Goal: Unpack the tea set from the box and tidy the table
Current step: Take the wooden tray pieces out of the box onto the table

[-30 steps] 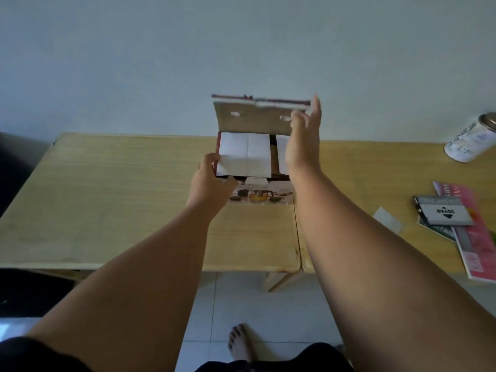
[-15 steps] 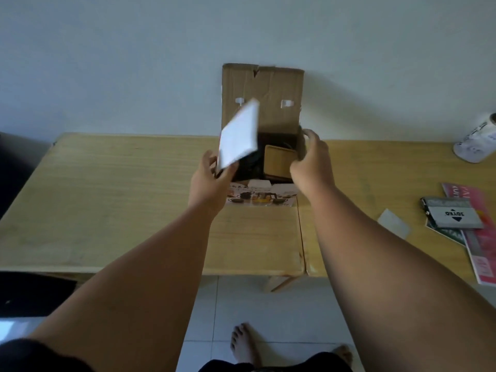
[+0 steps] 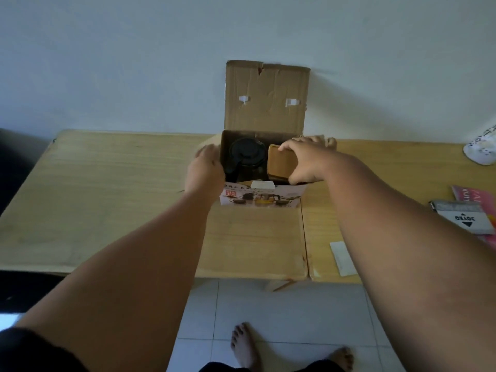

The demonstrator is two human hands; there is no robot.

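The cardboard box [image 3: 265,100] stands at the far middle of the wooden table [image 3: 112,189], its lid folded up against the wall. Inside on the left sits a dark teapot [image 3: 245,157] with a black lid. To its right is a brown wooden piece [image 3: 281,163], and my right hand [image 3: 306,163] grips it from above, fingers over its far edge. My left hand [image 3: 205,170] presses against the box's left outer wall. A small white block [image 3: 263,185] lies at the box's front edge, above the printed front panel [image 3: 260,198].
A white paper slip [image 3: 343,257] lies near the table's front right. At the right edge are a pink magazine [image 3: 475,196] and a grey packet [image 3: 464,220]. A white container [image 3: 483,149] lies far right. A seam splits the table right of the box.
The white sheet that my left hand lifted out is gone from view. My left hand moved to the box's left side. My right hand moved from the box rim onto the wooden piece.
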